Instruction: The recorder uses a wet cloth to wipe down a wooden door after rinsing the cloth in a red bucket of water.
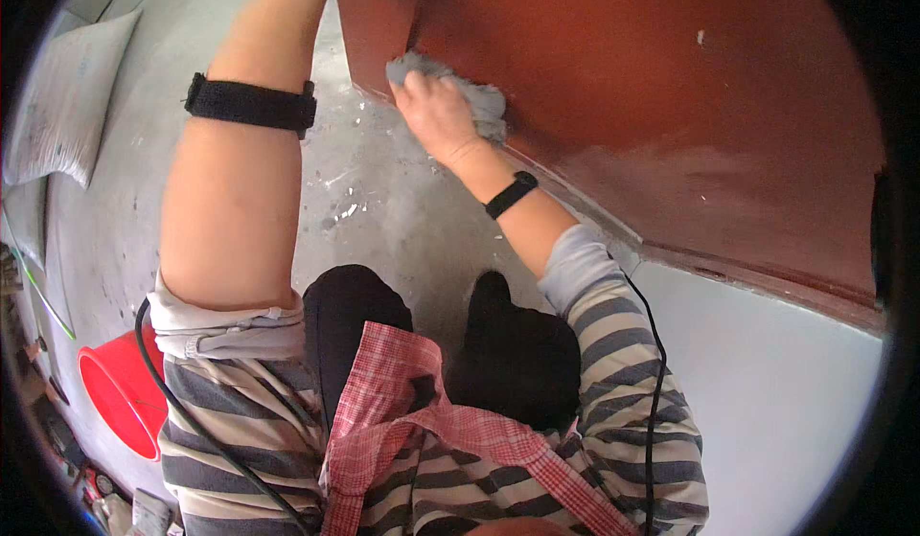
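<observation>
My right hand point(437, 113) is pressed over a crumpled grey cloth point(487, 105), its fingers bent around it. The cloth lies against the lower part of a reddish-brown door or panel point(632, 69), close to a vertical seam. Slight blur softens the fingers. My left forearm stretches up past the top edge of the picture, beside the panel's left side, so my left hand is out of view. Each arm wears a black strap, and both striped sleeves are pushed up.
Grey concrete floor point(388, 198) with pale flecks lies below. A red plastic bucket point(118, 392) stands at my left, with a filled white sack point(79, 98) farther off. A pale tiled floor point(762, 363) borders the threshold at right. Black cables run along both my arms.
</observation>
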The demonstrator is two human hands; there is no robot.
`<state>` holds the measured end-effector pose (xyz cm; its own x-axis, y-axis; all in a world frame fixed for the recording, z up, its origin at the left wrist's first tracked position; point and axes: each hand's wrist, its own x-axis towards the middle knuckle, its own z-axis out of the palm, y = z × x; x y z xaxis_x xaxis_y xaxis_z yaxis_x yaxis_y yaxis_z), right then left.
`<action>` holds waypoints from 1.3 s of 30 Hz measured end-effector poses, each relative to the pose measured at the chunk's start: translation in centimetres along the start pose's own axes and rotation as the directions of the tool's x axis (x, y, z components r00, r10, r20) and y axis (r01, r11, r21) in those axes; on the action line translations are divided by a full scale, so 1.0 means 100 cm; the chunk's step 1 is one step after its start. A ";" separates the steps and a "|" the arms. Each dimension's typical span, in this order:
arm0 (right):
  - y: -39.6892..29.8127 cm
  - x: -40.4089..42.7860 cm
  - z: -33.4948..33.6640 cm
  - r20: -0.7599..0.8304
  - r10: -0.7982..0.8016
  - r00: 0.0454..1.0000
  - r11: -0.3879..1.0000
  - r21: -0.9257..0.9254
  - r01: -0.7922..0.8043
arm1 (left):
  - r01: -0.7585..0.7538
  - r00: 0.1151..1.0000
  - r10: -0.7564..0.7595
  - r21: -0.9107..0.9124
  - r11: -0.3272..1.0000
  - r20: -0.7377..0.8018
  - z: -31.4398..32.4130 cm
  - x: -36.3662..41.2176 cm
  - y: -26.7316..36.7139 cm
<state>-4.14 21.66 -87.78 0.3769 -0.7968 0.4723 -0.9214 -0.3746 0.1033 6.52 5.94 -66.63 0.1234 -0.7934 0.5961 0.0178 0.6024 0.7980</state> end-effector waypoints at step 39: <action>0.136 -0.108 -0.329 -0.781 0.086 0.619 0.782 -0.332 -0.528 | 0.016 0.999 -0.008 -0.194 0.981 0.043 0.005 0.017 -0.031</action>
<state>-23.86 40.81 -62.69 0.0801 -0.1555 0.9846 -0.9506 0.2854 0.1224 6.17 2.74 -68.05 0.0806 -0.8011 0.5931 0.2121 0.5952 0.7751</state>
